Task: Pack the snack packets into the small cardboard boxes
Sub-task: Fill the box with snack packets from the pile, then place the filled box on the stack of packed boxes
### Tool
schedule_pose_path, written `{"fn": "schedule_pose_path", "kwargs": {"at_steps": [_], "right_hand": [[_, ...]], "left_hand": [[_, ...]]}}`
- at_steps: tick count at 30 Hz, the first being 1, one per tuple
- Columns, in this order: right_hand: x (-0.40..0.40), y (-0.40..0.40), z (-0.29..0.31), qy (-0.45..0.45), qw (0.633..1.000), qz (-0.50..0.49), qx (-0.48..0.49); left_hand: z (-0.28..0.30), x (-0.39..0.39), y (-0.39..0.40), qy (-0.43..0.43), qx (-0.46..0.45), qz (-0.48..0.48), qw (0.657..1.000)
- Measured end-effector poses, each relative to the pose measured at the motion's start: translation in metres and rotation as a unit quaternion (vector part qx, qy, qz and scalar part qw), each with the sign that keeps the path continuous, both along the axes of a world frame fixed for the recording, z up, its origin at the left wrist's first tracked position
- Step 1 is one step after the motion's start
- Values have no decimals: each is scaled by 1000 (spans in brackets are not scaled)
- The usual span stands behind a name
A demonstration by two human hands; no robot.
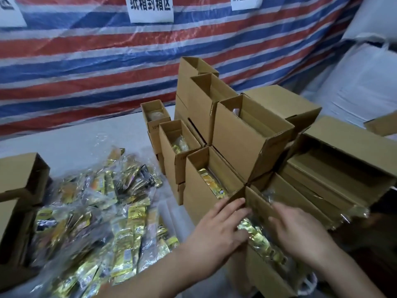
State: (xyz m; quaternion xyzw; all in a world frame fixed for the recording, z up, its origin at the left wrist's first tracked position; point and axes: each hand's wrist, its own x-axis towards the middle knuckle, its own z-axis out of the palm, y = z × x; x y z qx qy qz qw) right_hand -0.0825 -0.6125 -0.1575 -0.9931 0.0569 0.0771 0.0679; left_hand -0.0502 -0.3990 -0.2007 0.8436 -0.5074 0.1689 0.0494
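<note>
At the near edge of the surface (71, 136), both hands pressed a gold snack packet (256, 237) into the nearest small cardboard box (261, 269). Left hand (221, 224) lay with fingers straight on the packet; right hand (298, 231) likewise, its grip spread. Loose packets (96, 211) were heaped on the left, open boxes (247, 130) stacked behind.

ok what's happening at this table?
A person is packing snack packets into small cardboard boxes. Both hands, left hand and right hand, press gold packets into the nearest open box. More open boxes, some with packets inside, stand stacked behind; a loose pile of packets lies to the left.
</note>
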Motion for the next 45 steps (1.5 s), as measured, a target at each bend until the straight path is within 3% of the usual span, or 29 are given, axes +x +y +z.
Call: {"fn": "schedule_pose_path", "kwargs": {"at_steps": [13,22,27,30,33,36,40,45], "right_hand": [[28,-8,-46,-107,993,-32,-49],[27,-8,-53,-184,983,0,-8],[38,15,-39,-231,971,52,27],[47,44,-29,-245,963,95,67],[51,84,-20,-224,960,135,99],[51,128,-24,-178,952,198,152],[41,186,-62,-34,941,285,182],[24,233,-131,135,916,358,121]], "left_hand": [[-19,47,-22,13,32,-2,999],[-36,47,-17,22,13,21,999],[-24,44,13,65,-53,32,996],[-14,41,58,104,-95,94,986],[-13,34,115,187,-123,187,957],[-29,11,177,259,-155,296,906],[-72,-45,254,339,-176,457,803],[-136,-122,304,461,-98,563,679]]}}
